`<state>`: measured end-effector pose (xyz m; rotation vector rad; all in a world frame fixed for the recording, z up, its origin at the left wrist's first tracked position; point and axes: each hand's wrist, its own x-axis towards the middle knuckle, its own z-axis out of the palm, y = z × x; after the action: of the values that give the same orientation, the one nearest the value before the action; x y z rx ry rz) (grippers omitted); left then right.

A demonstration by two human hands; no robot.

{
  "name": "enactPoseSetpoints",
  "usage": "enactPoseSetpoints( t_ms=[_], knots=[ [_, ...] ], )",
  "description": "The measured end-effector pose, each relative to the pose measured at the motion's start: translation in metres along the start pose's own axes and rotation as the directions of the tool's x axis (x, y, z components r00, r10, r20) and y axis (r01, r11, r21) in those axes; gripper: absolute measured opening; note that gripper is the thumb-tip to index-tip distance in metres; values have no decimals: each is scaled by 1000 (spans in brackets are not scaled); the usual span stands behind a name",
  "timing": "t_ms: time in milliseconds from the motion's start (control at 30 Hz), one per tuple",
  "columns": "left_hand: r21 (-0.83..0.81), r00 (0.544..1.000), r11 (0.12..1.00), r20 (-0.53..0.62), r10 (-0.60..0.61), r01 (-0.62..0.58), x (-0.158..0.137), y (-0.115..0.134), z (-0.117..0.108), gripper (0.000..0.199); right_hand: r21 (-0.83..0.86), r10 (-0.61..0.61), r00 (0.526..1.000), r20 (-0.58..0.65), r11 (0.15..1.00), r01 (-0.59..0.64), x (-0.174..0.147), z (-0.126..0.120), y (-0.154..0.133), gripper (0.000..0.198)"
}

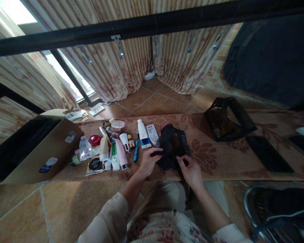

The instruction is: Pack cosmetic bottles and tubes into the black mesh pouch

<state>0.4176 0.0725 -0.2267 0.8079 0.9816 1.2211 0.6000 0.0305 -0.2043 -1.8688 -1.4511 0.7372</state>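
A black mesh pouch (172,138) lies on the patterned cloth in front of me, between both hands. My left hand (149,162) pinches its near left edge. At its near right side, the thumb and fingers of my right hand (191,170) close on the mesh. Just beyond my left hand are a white tube with a blue end (143,133), a pale tube with a pink mark (152,134) and a blue slim tool (136,150). Farther left sits a cluster of cosmetics, among them a pink tube (121,153), a green-and-white tube (115,155) and a red-lidded jar (94,139).
At left stands a cardboard box (50,148) with black material inside. An upright black mesh bag (225,118) and a dark flat panel (270,154) are to the right on the cloth (212,165). A dark bar (142,23) crosses above. A metal-rimmed chair (250,206) stands at lower right.
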Motion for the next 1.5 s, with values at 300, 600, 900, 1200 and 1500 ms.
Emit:
enactPoseSetpoints(
  t_ms=[300, 600, 900, 1200, 1500],
  knots=[
    [-21, 1000, 1000, 9, -10, 10, 0, 1, 0, 28, 14, 5, 1000, 4, 1000, -5, 0, 0, 0, 45],
    [-5, 1000, 1000, 5, 5, -5, 0, 1, -1, 29, -5, -20, 1000, -18, 1000, 20, 0, 1, 1, 45],
    [42, 1000, 999, -13, 22, -21, 1, 1, -1, 29, -12, -36, 999, -19, 999, 36, 0, 1, 2, 47],
    [63, 1000, 998, -20, 12, -11, 1, 0, -1, 30, -31, -21, 1000, -9, 999, 20, 1, 1, 1, 47],
    [18, 999, 1000, -25, -20, 21, 0, 2, 1, 32, -11, -1, 1000, -5, 1000, 1, 0, 1, 2, 47]
  ],
)
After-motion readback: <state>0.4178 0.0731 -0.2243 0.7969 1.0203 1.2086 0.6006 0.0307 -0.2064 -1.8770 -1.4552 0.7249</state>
